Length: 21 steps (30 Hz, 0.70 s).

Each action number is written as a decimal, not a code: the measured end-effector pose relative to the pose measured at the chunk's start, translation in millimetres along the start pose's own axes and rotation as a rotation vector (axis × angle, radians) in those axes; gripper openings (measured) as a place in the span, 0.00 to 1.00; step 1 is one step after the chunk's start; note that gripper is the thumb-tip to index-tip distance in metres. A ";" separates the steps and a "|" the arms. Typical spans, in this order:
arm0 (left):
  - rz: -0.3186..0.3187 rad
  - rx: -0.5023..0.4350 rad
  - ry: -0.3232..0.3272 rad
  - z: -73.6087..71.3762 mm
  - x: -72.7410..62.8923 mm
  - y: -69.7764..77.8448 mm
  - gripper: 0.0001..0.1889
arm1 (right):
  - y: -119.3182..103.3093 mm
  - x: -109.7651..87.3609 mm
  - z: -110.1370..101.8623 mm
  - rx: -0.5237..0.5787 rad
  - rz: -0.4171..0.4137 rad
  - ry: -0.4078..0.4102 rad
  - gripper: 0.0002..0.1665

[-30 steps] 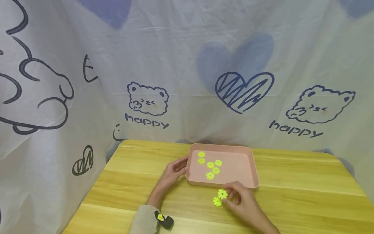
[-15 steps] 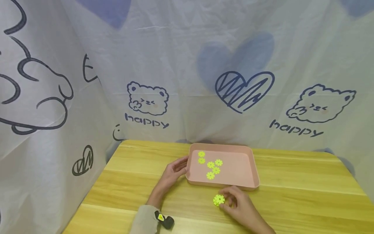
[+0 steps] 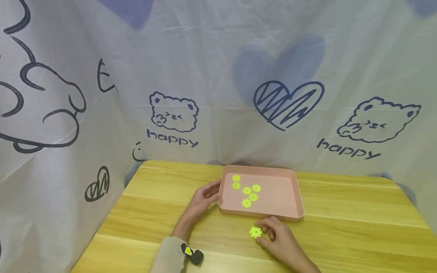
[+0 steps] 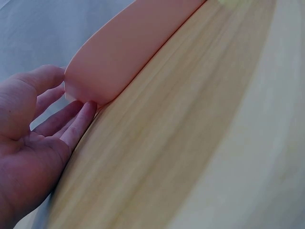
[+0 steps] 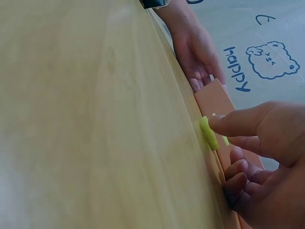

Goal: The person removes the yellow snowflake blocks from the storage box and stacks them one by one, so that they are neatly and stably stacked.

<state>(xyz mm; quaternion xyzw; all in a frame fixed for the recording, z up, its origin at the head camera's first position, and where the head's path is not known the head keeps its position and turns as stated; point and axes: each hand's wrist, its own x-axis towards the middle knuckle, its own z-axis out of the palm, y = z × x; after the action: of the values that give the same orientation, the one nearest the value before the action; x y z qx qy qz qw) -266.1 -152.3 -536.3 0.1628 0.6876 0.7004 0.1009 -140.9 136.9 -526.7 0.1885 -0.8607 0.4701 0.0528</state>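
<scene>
In the head view a shallow pink tray [image 3: 280,193] holds several yellow-green notched plastic discs [image 3: 247,203], mostly toward its left side. My left hand [image 3: 201,203] rests against the tray's left end; the left wrist view has its fairly straight fingers [image 4: 78,124] touching the outer wall and lower corner. In front of the tray, my right hand [image 3: 278,237] pinches a yellow-green notched disc [image 3: 255,232] between thumb and forefinger, close over the table. Seen edge-on in the right wrist view, the yellow-green piece [image 5: 208,133] looks thick, with the thumb against it.
The wooden table [image 3: 341,216] extends to both sides of the tray and toward me. A white cloth [image 3: 218,76] with printed hearts and bears hangs right behind the table and along its left side. My left wrist wears a black device [image 3: 194,256].
The right hand has moved its disc slightly down and left, over the second disc. Two discs that showed separately now overlap as one. The left hand stays at the tray.
</scene>
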 end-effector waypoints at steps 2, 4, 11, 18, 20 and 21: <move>-0.003 -0.001 0.000 0.0 -0.2 0.5 0.28 | -0.9 0.1 0.2 -0.007 0.014 -0.009 0.21; -0.005 0.001 0.001 0.2 -0.4 1.1 0.28 | -1.5 0.5 0.5 -0.015 0.022 -0.014 0.21; -0.011 0.009 0.000 0.5 -1.4 2.9 0.28 | -1.5 1.6 2.5 -0.040 0.054 -0.021 0.20; -0.010 0.003 -0.002 0.0 -1.2 2.5 0.28 | -0.6 2.1 4.1 -0.067 0.072 -0.018 0.21; -0.009 0.001 -0.003 -0.1 -0.6 1.9 0.28 | -1.2 1.9 3.9 -0.068 0.074 -0.018 0.21; -0.009 0.003 -0.004 -0.2 -0.5 1.6 0.28 | -1.5 1.8 3.8 -0.067 0.074 -0.018 0.21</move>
<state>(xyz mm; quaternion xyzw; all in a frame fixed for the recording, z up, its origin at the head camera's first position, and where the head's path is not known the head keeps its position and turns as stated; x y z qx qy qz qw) -265.6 -152.7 -534.8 0.1612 0.6890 0.6987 0.1054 -141.7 132.5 -527.2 0.1588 -0.8826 0.4411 0.0341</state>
